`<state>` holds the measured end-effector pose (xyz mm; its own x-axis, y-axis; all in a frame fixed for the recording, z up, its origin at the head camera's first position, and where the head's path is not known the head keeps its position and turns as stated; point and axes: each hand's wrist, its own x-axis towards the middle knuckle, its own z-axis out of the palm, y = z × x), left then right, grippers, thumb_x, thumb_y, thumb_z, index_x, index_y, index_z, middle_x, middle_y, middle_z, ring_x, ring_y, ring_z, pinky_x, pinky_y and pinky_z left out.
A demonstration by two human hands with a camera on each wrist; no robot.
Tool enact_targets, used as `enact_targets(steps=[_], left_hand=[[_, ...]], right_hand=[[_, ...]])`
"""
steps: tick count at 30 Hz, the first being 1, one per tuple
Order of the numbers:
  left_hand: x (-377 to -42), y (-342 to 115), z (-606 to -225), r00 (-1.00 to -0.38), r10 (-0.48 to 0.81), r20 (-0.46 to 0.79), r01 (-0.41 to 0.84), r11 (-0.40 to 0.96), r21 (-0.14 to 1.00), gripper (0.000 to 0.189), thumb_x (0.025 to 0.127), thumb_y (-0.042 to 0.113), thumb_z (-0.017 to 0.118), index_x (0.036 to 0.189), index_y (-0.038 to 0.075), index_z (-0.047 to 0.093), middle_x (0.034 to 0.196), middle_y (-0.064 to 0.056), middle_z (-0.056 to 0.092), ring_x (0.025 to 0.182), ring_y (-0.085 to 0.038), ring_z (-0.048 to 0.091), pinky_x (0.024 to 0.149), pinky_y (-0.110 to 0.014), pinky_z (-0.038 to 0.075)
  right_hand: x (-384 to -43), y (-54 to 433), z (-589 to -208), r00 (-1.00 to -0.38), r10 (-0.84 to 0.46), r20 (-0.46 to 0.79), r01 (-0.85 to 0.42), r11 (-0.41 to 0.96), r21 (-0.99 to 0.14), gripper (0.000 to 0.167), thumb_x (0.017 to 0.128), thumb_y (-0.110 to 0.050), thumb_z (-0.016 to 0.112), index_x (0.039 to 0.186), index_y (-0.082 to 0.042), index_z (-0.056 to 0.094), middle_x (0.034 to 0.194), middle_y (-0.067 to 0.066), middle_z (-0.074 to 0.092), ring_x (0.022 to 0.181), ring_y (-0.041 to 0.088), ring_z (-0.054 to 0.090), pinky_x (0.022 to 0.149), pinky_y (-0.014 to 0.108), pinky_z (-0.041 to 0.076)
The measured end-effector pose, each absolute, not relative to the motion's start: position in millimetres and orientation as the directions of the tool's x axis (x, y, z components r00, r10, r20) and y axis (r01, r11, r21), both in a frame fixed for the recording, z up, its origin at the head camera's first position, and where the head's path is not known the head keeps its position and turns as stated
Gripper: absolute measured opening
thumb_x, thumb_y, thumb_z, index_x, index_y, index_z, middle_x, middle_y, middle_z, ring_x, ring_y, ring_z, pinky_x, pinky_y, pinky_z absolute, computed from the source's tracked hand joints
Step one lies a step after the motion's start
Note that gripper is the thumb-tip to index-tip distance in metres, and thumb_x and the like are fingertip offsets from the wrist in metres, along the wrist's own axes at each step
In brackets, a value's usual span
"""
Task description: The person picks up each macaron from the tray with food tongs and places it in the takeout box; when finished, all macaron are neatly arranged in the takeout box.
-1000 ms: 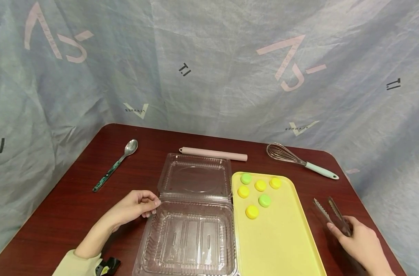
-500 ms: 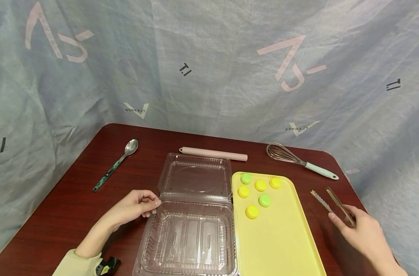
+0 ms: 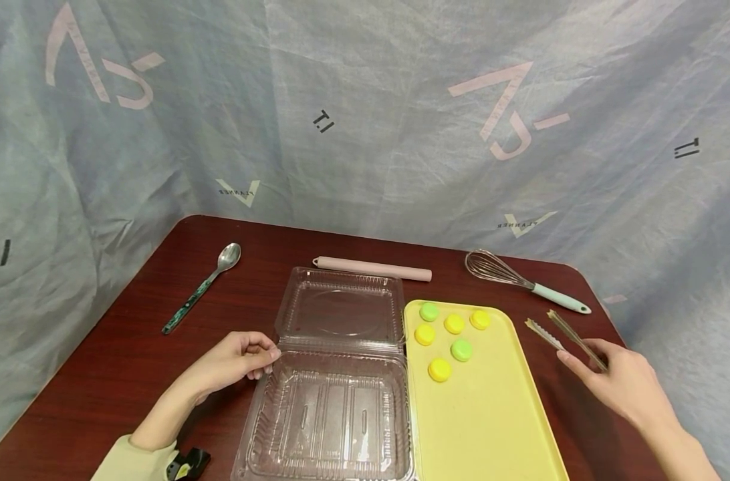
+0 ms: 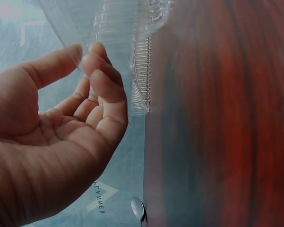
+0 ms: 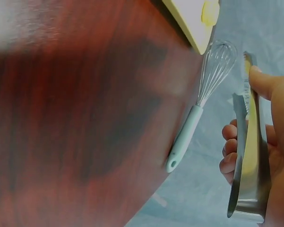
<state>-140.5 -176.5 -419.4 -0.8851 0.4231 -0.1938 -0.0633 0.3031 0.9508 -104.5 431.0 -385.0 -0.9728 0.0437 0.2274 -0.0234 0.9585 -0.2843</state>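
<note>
My left hand [image 3: 240,362] pinches the left rim of a clear plastic clamshell container [image 3: 335,414] between thumb and fingertips; the left wrist view shows the clear edge [image 4: 68,33] in that pinch. The container lies open, its lid folded back. On the right, my right hand [image 3: 620,381] holds metal tongs [image 3: 575,337] above the table, their tips apart with nothing between them. Beside the container lies a yellow tray [image 3: 491,414]. At its far end sit several macarons, among them a green macaron [image 3: 461,350] and a yellow macaron [image 3: 440,369].
A pink rolling pin [image 3: 371,267] lies behind the container. Back right is a whisk [image 3: 521,280] with a pale green handle. A spoon [image 3: 199,290] lies to the left on the dark red table [image 3: 118,314]. A grey cloth [image 3: 365,133] hangs behind.
My right hand has lifted the tongs and moved them forward and left, toward the tray. The left hand, the container and the macarons have stayed in place.
</note>
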Motion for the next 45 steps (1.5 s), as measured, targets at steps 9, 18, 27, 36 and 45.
enact_targets(steps=[9, 18, 27, 36, 45], left_hand=[[-140.2, -176.4, -419.3, -0.887, 0.423, -0.184, -0.048, 0.313, 0.948, 0.025, 0.097, 0.020, 0.066, 0.100, -0.005, 0.063, 0.077, -0.006, 0.061, 0.066, -0.015, 0.055, 0.062, -0.028, 0.048], [-140.7, -175.7, -419.7, -0.887, 0.428, -0.175, -0.043, 0.301, 0.953, 0.025, 0.097, 0.018, 0.066, 0.099, -0.006, 0.063, 0.076, -0.006, 0.061, 0.065, -0.014, 0.055, 0.061, -0.027, 0.048], [-140.0, -175.8, -418.3, -0.883, 0.436, -0.172, -0.036, 0.302, 0.953, 0.024, 0.097, 0.018, 0.066, 0.099, -0.006, 0.063, 0.076, -0.006, 0.060, 0.065, -0.013, 0.054, 0.061, -0.027, 0.047], [-140.0, -175.6, -418.4, -0.882, 0.436, -0.178, -0.046, 0.297, 0.954, 0.025, 0.097, 0.018, 0.065, 0.100, -0.007, 0.062, 0.076, -0.006, 0.060, 0.065, -0.013, 0.054, 0.061, -0.027, 0.047], [-140.4, -175.9, -419.4, -0.881, 0.444, -0.165, -0.032, 0.292, 0.956, 0.024, 0.097, 0.017, 0.066, 0.099, -0.007, 0.062, 0.076, -0.007, 0.060, 0.064, -0.013, 0.054, 0.060, -0.026, 0.047]], right_hand=[[-121.1, 424.8, -379.7, -0.978, -0.050, 0.205, -0.102, 0.961, -0.256, 0.037, 0.088, -0.048, 0.074, 0.102, -0.014, 0.069, 0.060, -0.007, 0.047, 0.059, 0.011, 0.044, 0.056, 0.031, 0.034], [-140.4, 414.9, -383.9, -0.975, -0.155, 0.161, -0.192, 0.949, -0.250, 0.035, 0.088, -0.047, 0.074, 0.101, -0.015, 0.070, 0.060, -0.009, 0.046, 0.051, 0.006, 0.038, 0.050, 0.027, 0.030], [-155.0, 400.7, -385.3, -0.982, -0.172, 0.074, -0.185, 0.956, -0.228, 0.041, 0.089, -0.048, 0.073, 0.110, -0.013, 0.072, 0.060, -0.007, 0.046, 0.055, 0.011, 0.042, 0.053, 0.032, 0.032], [-163.9, 393.7, -390.7, -0.984, -0.176, 0.038, -0.180, 0.959, -0.218, 0.049, 0.089, -0.051, 0.072, 0.115, -0.009, 0.072, 0.064, -0.005, 0.048, 0.060, 0.014, 0.044, 0.055, 0.034, 0.033], [-168.1, 391.0, -394.3, -0.978, -0.203, 0.042, -0.208, 0.957, -0.201, 0.048, 0.090, -0.052, 0.069, 0.113, -0.010, 0.074, 0.067, -0.007, 0.050, 0.066, 0.013, 0.047, 0.057, 0.034, 0.034]])
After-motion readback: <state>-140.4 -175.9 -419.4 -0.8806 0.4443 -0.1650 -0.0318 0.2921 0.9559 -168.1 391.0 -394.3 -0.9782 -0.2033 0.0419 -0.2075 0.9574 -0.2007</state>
